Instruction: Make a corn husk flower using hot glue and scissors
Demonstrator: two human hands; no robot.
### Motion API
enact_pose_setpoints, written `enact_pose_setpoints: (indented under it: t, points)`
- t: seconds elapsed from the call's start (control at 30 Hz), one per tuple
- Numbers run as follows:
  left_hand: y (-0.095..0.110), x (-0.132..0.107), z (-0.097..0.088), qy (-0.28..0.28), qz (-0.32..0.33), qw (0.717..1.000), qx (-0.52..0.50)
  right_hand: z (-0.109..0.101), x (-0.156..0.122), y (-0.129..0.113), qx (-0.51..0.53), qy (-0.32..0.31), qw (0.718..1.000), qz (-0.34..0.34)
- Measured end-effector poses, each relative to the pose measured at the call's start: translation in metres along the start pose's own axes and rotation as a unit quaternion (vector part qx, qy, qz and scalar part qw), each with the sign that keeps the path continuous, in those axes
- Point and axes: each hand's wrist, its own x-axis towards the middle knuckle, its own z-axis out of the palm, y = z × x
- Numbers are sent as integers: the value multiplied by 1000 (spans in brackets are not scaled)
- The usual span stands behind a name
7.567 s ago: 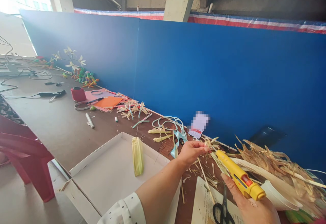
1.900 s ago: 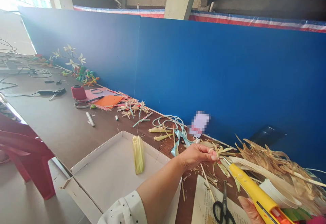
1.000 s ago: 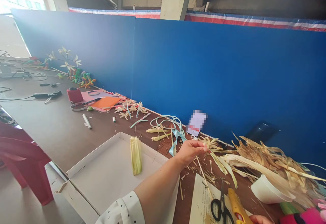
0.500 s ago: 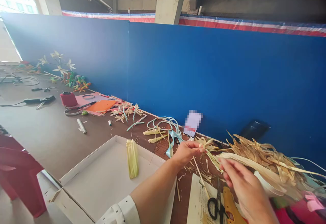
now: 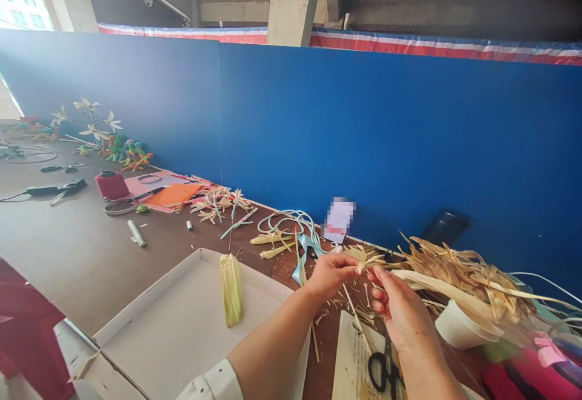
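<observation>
My left hand pinches a small pale corn husk piece, shaped like a flower, between thumb and fingertips. Close against it, the fingertips of my right hand are pinched together at the right side of the same piece. What exactly those right fingers grip is too small to make out. Below the hands lie black-handled scissors, partly covered by my right wrist, on a printed sheet. A thin stick rests across that sheet.
A white box lid holds a green-yellow husk. Dried husks and a white cup are on the right. A phone leans on the blue partition. Light-blue cord and red thread lie leftward.
My right hand has moved left and up to meet my left hand at the husk piece. The white cup shows more fully, and the view has shifted slightly right.
</observation>
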Motion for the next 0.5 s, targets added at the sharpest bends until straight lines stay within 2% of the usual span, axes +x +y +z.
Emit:
enact_pose_setpoints:
  t: [0.5]
  points:
    - [-8, 0, 0, -20, 21, 998, 62, -1, -1, 0, 21, 16, 999, -26]
